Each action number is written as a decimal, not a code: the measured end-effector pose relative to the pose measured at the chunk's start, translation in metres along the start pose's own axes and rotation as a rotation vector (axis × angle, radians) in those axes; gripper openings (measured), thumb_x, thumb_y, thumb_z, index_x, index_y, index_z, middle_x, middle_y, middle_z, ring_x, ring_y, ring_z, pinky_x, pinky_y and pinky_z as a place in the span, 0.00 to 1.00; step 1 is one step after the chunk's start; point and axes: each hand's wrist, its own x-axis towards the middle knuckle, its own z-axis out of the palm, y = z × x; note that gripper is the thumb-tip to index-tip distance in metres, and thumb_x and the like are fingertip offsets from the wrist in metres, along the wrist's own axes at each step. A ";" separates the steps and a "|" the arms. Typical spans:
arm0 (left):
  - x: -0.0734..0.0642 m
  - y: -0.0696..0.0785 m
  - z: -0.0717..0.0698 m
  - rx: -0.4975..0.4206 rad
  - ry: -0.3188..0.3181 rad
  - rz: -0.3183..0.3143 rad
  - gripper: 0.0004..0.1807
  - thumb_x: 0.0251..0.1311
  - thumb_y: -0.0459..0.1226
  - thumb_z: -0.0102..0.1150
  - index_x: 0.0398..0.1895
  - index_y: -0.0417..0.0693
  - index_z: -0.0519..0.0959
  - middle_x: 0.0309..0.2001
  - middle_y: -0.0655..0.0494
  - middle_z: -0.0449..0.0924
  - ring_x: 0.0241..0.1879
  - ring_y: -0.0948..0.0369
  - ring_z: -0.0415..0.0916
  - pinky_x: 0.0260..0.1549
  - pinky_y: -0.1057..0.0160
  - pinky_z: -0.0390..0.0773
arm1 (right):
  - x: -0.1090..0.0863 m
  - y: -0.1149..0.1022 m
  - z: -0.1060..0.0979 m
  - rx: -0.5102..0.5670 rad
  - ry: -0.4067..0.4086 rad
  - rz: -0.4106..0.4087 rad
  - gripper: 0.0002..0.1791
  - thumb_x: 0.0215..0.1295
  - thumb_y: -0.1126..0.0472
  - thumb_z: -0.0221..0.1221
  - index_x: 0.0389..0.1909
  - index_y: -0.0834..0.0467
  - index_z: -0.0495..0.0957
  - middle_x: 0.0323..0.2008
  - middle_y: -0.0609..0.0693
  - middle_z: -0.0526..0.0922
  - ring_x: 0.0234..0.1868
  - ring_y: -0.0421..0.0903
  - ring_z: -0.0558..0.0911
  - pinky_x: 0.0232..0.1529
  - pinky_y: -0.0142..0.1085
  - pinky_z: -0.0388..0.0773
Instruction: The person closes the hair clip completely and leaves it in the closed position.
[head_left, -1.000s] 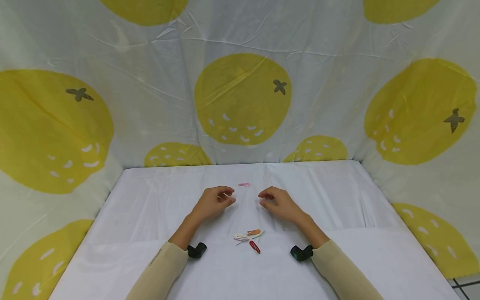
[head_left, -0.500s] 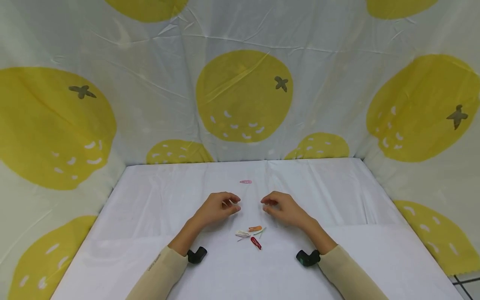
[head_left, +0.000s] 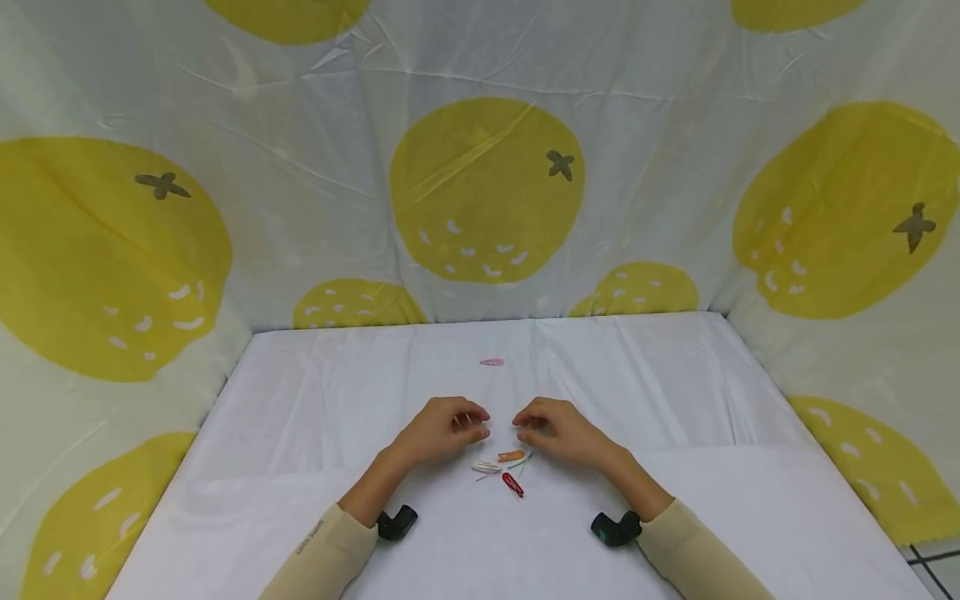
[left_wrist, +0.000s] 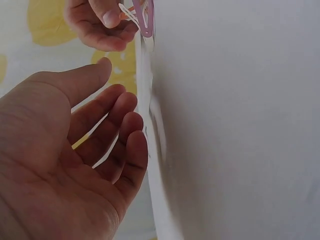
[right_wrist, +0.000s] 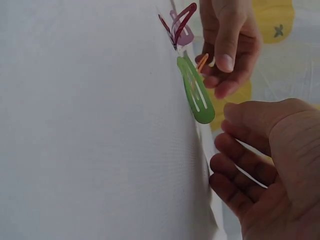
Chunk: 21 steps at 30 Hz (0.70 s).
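Observation:
My left hand hovers just beyond a small cluster of snap hair clips, fingers loosely bent and holding nothing. Facing it across a narrow gap is my right hand, also relaxed, with its fingertips close to the cluster's right side. In the cluster lie an orange clip, a white clip and, nearest me, a red clip. The right wrist view shows a green clip near the right thumb tip. A purple clip appears at the top of the left wrist view.
A pink clip lies alone farther back on the white cloth-covered table. Behind and beside it hangs a curtain with yellow fruit prints. Black wrist devices sit at both cuffs.
Both hands have come back toward me, from near the pink clip to just beyond the cluster. Their fingertips are closer together now. The clips stay where they lay.

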 end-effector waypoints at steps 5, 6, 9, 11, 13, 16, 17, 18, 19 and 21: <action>-0.002 0.003 0.003 -0.009 -0.017 0.026 0.11 0.65 0.44 0.69 0.46 0.50 0.88 0.34 0.66 0.83 0.34 0.68 0.75 0.37 0.68 0.77 | -0.002 -0.003 0.004 -0.005 -0.009 -0.021 0.09 0.69 0.57 0.66 0.48 0.53 0.86 0.43 0.39 0.85 0.44 0.37 0.79 0.50 0.34 0.78; -0.003 0.003 0.004 -0.011 -0.019 0.031 0.11 0.65 0.44 0.69 0.46 0.50 0.88 0.35 0.66 0.83 0.34 0.68 0.75 0.37 0.68 0.77 | -0.002 -0.003 0.005 -0.013 -0.009 -0.029 0.09 0.69 0.57 0.66 0.48 0.53 0.86 0.43 0.39 0.85 0.44 0.37 0.79 0.50 0.34 0.78; -0.004 0.003 0.007 -0.015 -0.024 0.043 0.10 0.66 0.44 0.69 0.45 0.50 0.88 0.35 0.66 0.84 0.34 0.68 0.76 0.37 0.68 0.77 | -0.002 -0.004 0.007 -0.027 -0.016 -0.048 0.10 0.70 0.55 0.66 0.48 0.53 0.86 0.42 0.38 0.85 0.44 0.36 0.80 0.50 0.34 0.78; -0.005 0.003 0.009 -0.015 -0.029 0.048 0.10 0.65 0.44 0.69 0.45 0.50 0.88 0.35 0.66 0.84 0.34 0.69 0.76 0.37 0.68 0.78 | -0.002 -0.004 0.007 -0.033 -0.025 -0.055 0.10 0.70 0.54 0.66 0.48 0.53 0.86 0.42 0.38 0.85 0.44 0.36 0.80 0.50 0.34 0.78; -0.005 0.003 0.011 -0.017 -0.036 0.050 0.10 0.66 0.44 0.69 0.45 0.50 0.88 0.36 0.65 0.84 0.35 0.69 0.76 0.37 0.68 0.78 | -0.003 -0.006 0.008 -0.036 -0.034 -0.059 0.11 0.70 0.54 0.66 0.48 0.53 0.86 0.42 0.38 0.86 0.45 0.36 0.80 0.50 0.34 0.78; -0.005 0.003 0.014 -0.014 -0.047 0.046 0.10 0.65 0.44 0.69 0.45 0.50 0.88 0.36 0.66 0.84 0.35 0.70 0.76 0.38 0.69 0.78 | -0.004 -0.008 0.009 -0.049 -0.046 -0.050 0.11 0.70 0.53 0.66 0.48 0.52 0.87 0.42 0.38 0.85 0.46 0.36 0.80 0.51 0.34 0.78; -0.005 0.003 0.015 -0.015 -0.050 0.045 0.10 0.65 0.44 0.69 0.46 0.51 0.88 0.36 0.66 0.84 0.35 0.70 0.76 0.37 0.69 0.78 | -0.004 -0.008 0.009 -0.059 -0.049 -0.048 0.11 0.70 0.52 0.66 0.48 0.52 0.87 0.42 0.37 0.85 0.47 0.36 0.80 0.51 0.35 0.78; -0.005 0.003 0.015 -0.017 -0.054 0.041 0.10 0.65 0.44 0.69 0.46 0.51 0.88 0.36 0.67 0.84 0.35 0.70 0.76 0.37 0.69 0.78 | -0.004 -0.009 0.010 -0.068 -0.050 -0.046 0.11 0.70 0.52 0.66 0.47 0.52 0.87 0.42 0.37 0.85 0.47 0.36 0.80 0.52 0.35 0.78; -0.005 0.003 0.016 -0.018 -0.056 0.037 0.10 0.65 0.44 0.69 0.46 0.51 0.88 0.36 0.67 0.84 0.35 0.70 0.76 0.37 0.69 0.78 | -0.004 -0.009 0.010 -0.077 -0.052 -0.041 0.10 0.70 0.52 0.66 0.47 0.51 0.87 0.41 0.36 0.84 0.47 0.36 0.79 0.52 0.35 0.77; -0.006 0.004 0.017 -0.017 -0.062 0.032 0.10 0.65 0.44 0.69 0.46 0.52 0.88 0.36 0.67 0.84 0.35 0.70 0.76 0.38 0.69 0.78 | -0.004 -0.009 0.012 -0.084 -0.052 -0.034 0.10 0.70 0.51 0.66 0.47 0.50 0.87 0.41 0.35 0.84 0.47 0.36 0.79 0.51 0.35 0.77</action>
